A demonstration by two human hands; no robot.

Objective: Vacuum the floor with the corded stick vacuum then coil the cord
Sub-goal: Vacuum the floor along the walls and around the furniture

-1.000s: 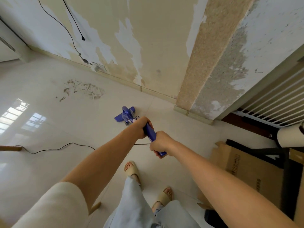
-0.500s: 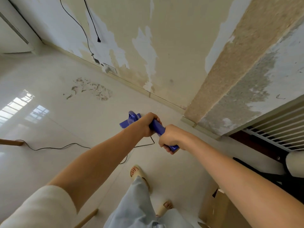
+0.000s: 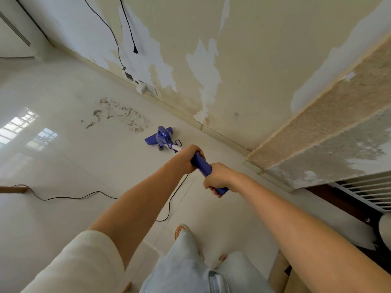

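Both my hands grip the blue handle (image 3: pixel 202 164) of the stick vacuum. My left hand (image 3: pixel 186 158) is wrapped around its upper part and my right hand (image 3: pixel 218 178) holds the end nearest me. The vacuum's blue floor head (image 3: pixel 159 137) rests on the pale tiled floor (image 3: pixel 63 161) close to the baseboard. Just left of the head lies a patch of brownish debris (image 3: pixel 124 116). The black cord (image 3: pixel 69 196) trails from under my arms across the floor to the left.
A peeling wall (image 3: pixel 211 49) with a socket (image 3: pixel 146 88) and hanging black cables (image 3: pixel 110 32) runs along the far side. A rough column (image 3: pixel 317 123) juts out at right, with a white rail (image 3: pixel 364 191) and cardboard box (image 3: pixel 281 271) beside me. A wooden piece (image 3: pixel 12 189) lies at left.
The vacuum head has slid forward, away from me and toward the debris patch, with my arms stretching out. The view has shifted closer to the wall.
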